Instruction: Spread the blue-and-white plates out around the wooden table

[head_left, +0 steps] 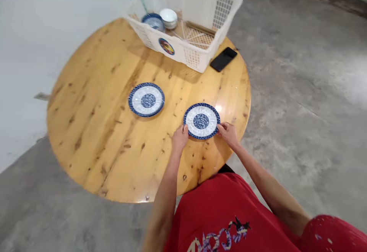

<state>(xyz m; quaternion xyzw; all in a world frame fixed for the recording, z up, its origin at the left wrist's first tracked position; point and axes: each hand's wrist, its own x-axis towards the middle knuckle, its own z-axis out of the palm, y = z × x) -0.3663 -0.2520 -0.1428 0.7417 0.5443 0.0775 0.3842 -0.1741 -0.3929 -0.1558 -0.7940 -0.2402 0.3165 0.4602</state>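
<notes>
A blue-rimmed plate (201,121) with a white ring and a speckled blue centre is between my two hands, near the table's right side. My left hand (180,135) pinches its left edge, and my right hand (228,133) grips the rim on the opposite side. Whether the plate rests on the wood or is slightly raised, I cannot tell. A second plate (146,99) of the same pattern lies flat on the table to the left, apart from both hands.
The round wooden table (94,130) stands against a white wall. At its back is a white plastic basket (183,51) holding white bowls (168,17), blue-rimmed dishes (153,21) and thin brown sticks (200,28). A black phone (223,59) lies beside the basket, close to the edge.
</notes>
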